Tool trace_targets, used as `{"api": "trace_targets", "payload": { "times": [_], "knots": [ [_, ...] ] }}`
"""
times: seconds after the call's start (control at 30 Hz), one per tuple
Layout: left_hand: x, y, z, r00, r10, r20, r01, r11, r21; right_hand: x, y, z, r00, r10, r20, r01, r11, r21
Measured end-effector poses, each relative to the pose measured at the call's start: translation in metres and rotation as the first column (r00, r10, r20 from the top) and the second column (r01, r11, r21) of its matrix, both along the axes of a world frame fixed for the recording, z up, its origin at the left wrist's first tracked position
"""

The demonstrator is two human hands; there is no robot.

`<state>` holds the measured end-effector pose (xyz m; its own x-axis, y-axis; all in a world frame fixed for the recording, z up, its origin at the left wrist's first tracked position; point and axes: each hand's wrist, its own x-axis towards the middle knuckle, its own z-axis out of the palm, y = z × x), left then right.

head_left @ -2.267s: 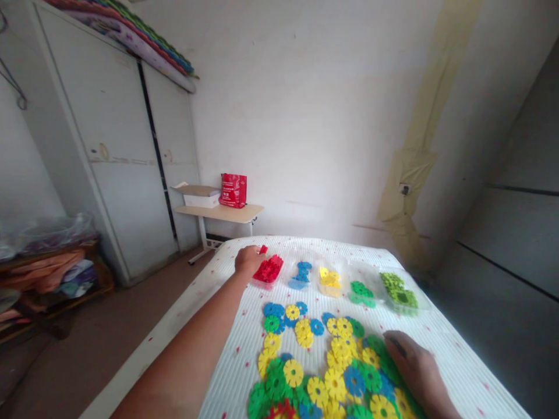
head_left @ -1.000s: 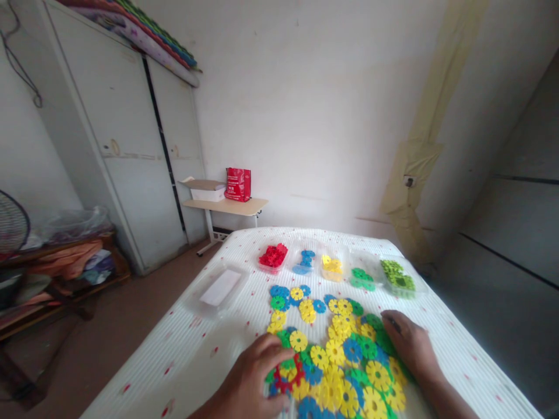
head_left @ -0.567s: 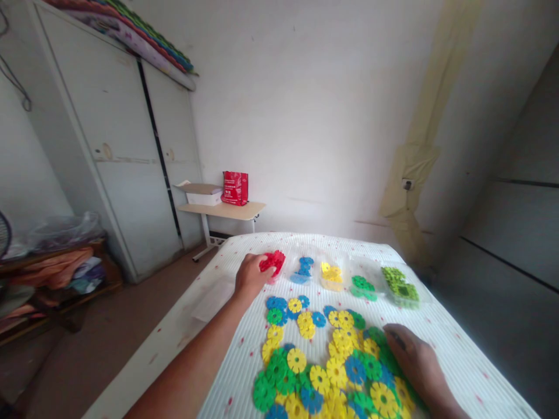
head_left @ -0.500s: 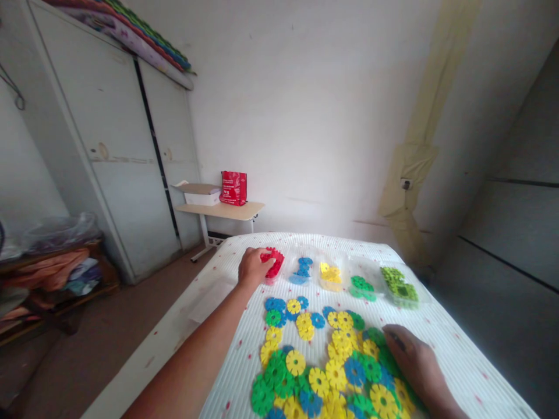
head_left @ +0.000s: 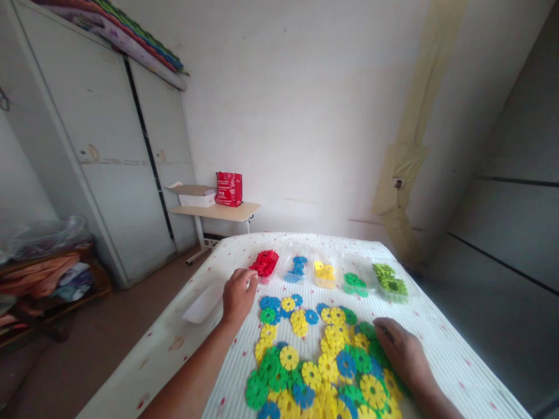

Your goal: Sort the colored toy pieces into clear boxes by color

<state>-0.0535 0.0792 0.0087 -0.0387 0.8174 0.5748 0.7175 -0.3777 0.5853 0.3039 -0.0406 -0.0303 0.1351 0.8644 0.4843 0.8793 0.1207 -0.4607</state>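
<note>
My left hand (head_left: 239,295) is just in front of a clear tub of red plastic pieces (head_left: 265,263), its fingers loosely curved and a little apart, with nothing visible in them. At the right edge of a loose pile of yellow, green and blue notched plastic discs (head_left: 327,368) lies my right hand (head_left: 402,349), resting against the green ones. It looks open, though most of its fingers are hidden. Beyond the pile, further clear tubs stand in a row, holding blue discs (head_left: 297,267), yellow pieces (head_left: 324,270), green discs (head_left: 355,283) and light-green pieces (head_left: 390,280).
A whitish translucent lid-like piece (head_left: 203,304) lies left of my left hand on the ribbed, red-dotted table cover (head_left: 454,355). Behind, a small side table (head_left: 236,212) carries a white box (head_left: 196,198) and a red bag (head_left: 229,189). A wardrobe (head_left: 105,139) stands at the left.
My left hand has come away from the tub of red pieces, back toward me and left. My right hand stays at the pile's edge. The whole view has shifted slightly.
</note>
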Motion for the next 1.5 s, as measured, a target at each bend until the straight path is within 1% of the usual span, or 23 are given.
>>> {"api": "trace_targets", "payload": {
  "times": [0.03,0.1,0.17,0.23,0.3,0.47,0.73,0.8,0.87,0.93,1.0,1.13,1.2,1.3,1.4,1.5],
  "knots": [
    [-0.001,-0.010,-0.008,1.000,-0.013,-0.013,0.013,1.000,0.007,0.000,0.000,0.000,1.000,-0.001,0.001,0.001,1.000,-0.004],
    [-0.002,-0.029,-0.023,0.993,-0.066,-0.098,0.070,0.997,0.043,-0.001,0.000,-0.001,1.000,-0.004,0.005,0.004,1.000,-0.017],
    [-0.002,-0.044,-0.036,0.981,-0.131,-0.140,0.136,0.990,0.029,0.000,0.000,-0.001,1.000,-0.010,0.006,0.010,1.000,-0.023],
    [-0.001,-0.055,-0.045,0.977,-0.162,-0.140,0.165,0.986,0.012,0.000,0.000,0.000,1.000,-0.015,0.003,0.015,1.000,-0.027],
    [0.000,-0.059,-0.049,0.977,-0.172,-0.122,0.173,0.985,-0.001,0.000,0.000,0.000,1.000,-0.017,0.002,0.017,0.999,-0.033],
    [0.003,-0.052,-0.054,0.986,-0.161,-0.049,0.158,0.986,-0.060,-0.002,0.000,0.001,1.000,-0.024,-0.003,0.023,0.999,-0.045],
    [-0.001,-0.044,-0.062,0.990,-0.138,0.028,0.141,0.981,-0.130,-0.005,0.003,0.000,0.999,-0.044,0.021,0.045,0.995,-0.084],
    [-0.001,-0.043,-0.063,0.989,-0.142,0.027,0.144,0.980,-0.137,-0.010,0.007,0.002,0.998,-0.046,0.048,0.050,0.995,-0.091],
    [0.000,-0.043,-0.063,0.990,-0.143,0.015,0.144,0.980,-0.135,-0.018,0.014,0.008,0.997,-0.021,0.079,0.030,0.993,-0.112],
    [0.000,-0.043,-0.063,0.991,-0.135,0.004,0.134,0.982,-0.130,-0.030,0.023,0.015,0.993,0.017,0.115,0.001,0.987,-0.158],
    [0.000,-0.043,-0.062,0.991,-0.132,0.007,0.132,0.984,-0.119,-0.044,0.033,0.021,0.987,0.032,0.156,0.004,0.974,-0.226],
    [-0.001,-0.043,-0.062,0.989,-0.143,0.027,0.145,0.982,-0.118,-0.067,0.049,0.026,0.969,-0.015,0.246,0.108,0.923,-0.370],
    [-0.001,-0.042,-0.062,0.989,-0.147,0.027,0.150,0.979,-0.136,-0.072,0.053,0.025,0.961,-0.027,0.276,0.141,0.905,-0.402],
    [-0.002,-0.043,-0.063,0.987,-0.158,0.024,0.159,0.977,-0.139,-0.069,0.052,0.021,0.973,-0.035,0.228,0.123,0.916,-0.382],
    [-0.002,-0.044,-0.062,0.986,-0.164,0.019,0.165,0.978,-0.129,-0.058,0.048,0.018,0.986,-0.039,0.162,0.095,0.929,-0.357],
    [-0.002,-0.045,-0.061,0.985,-0.171,0.010,0.170,0.976,-0.135,-0.045,0.045,0.020,0.993,-0.040,0.112,0.076,0.939,-0.336]
  ]
}}
